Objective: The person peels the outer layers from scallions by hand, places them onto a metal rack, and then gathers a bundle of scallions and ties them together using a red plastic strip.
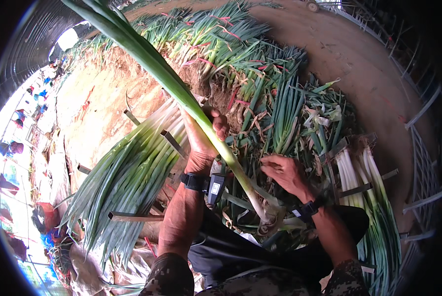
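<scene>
The green onion stalk (169, 76) is gripped by the left hand (200, 140). The shaft is laid obliquely across the palm, and the fingers are curled closed against its pale-green section. The leaf end is extended past the far edge of the left metal rack (137, 217); the pale root end is directed down and to the right, above the ground between the person's legs.

The right hand (287, 173) is positioned beside the lower shaft, apart from it, with the back of the hand turned up and the fingers half bent. Whether anything is held beneath those fingers cannot be told. A dark band is worn on each wrist; a boxy device (216, 188) is carried at the left one.

A row of green onions (132, 163) is laid across the left rack, with white ends at its far right corner and leaves hung over its near left edge. A smaller group of onions (351, 172) is held between the bars of the right metal rack (356, 190), with white ends at its far edge.

Beyond both racks, a large heap of onions (240, 64), partly bound with red ties (201, 61), is piled on the brown ground (354, 69).
</scene>
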The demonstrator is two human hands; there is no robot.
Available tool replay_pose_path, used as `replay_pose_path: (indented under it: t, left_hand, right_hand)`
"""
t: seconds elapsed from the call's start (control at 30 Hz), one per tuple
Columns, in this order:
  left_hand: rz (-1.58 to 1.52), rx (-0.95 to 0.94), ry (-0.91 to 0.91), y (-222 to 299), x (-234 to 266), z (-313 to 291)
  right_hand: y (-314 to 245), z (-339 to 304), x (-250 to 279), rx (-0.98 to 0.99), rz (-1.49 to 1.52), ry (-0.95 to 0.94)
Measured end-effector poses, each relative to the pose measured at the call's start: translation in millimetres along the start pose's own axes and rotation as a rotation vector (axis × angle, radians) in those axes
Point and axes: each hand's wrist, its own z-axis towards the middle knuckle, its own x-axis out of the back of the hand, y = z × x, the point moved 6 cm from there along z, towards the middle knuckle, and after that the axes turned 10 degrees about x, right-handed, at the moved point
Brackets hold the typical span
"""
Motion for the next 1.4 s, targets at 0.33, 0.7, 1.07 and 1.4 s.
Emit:
replay_pose_path:
  t: [0.33,0.7,1.07,1.4]
  left_hand:
    - [0.111,-0.153,0.04,1,5,5]
    - [0.129,-0.085,0.204,-4,-1,-7]
    - [0.059,-0.13,-0.034,17,2,-1]
    - [0.162,-0.289,-0.15,66,18,-8]
  right_hand:
    - [-46,36,-41,0.043,0.074,0.02]
    - [-40,33,-45,0.248,-0.176,0.174]
    - [35,17,-36,-0.303,0.964,0.252]
    - [77,-50,-12,-0.323,0.228,-0.147]
